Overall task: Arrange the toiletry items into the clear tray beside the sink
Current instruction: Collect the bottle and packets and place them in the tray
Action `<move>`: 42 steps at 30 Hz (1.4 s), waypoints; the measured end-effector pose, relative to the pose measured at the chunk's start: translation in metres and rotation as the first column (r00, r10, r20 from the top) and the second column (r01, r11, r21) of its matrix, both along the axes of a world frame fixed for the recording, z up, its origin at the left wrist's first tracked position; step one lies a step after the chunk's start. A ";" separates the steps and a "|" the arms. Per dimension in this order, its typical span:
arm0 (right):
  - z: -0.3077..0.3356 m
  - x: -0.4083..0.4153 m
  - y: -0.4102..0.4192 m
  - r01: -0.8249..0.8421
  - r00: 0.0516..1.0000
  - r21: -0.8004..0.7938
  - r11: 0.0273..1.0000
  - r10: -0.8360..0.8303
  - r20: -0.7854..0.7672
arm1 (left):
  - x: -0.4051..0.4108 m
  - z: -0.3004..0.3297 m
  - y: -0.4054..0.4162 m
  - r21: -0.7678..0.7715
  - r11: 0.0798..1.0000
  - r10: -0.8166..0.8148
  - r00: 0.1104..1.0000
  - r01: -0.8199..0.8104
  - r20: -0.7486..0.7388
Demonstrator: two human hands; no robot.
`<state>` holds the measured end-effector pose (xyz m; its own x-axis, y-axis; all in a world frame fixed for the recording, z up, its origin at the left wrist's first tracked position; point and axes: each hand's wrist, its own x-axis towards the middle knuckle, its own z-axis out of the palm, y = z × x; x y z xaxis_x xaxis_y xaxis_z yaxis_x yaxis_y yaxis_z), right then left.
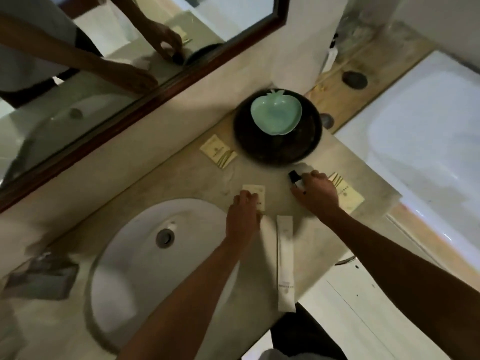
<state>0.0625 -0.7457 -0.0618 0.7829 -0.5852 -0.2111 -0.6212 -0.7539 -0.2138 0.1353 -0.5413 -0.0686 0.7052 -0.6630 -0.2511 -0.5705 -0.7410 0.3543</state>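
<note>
Two bare hands work the grey stone counter (181,175) at once. The right hand (315,193) is wrapped around a small pale bottle with a black cap (295,178); the cap pokes out past the knuckles, pointing away from the person and a little to the left, so the bottle's long axis runs from the palm roughly toward the round dark tray (278,149). That tray lies just beyond the grip, ahead and slightly left, with a pale green apple-shaped dish (276,115) sitting in it. No clear tray can be made out; whether the dark one is the intended holder cannot be told.

The left hand (244,214) lies fingers-down on a cream paper sachet (255,189), pressing or pinching its near edge; whether it has actually lifted the sachet cannot be told, as the fingers cover the contact. From this hand the tray is farther, ahead and to the right.

A long white wrapped tube (285,261) lies between the two forearms, its long axis running toward the person. A second cream sachet (346,193) is partly under the right hand's outer side, and a third cream packet (218,151) rests just left of the tray.

The right hand is judged nearer, so its bottle probably goes first, a short carry forward.
</note>
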 end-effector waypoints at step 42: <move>0.018 -0.041 0.025 -0.002 0.887 0.123 0.992 -0.055 0.458 | 0.033 -0.010 0.006 -0.133 0.960 0.184 0.914 -0.246 -0.361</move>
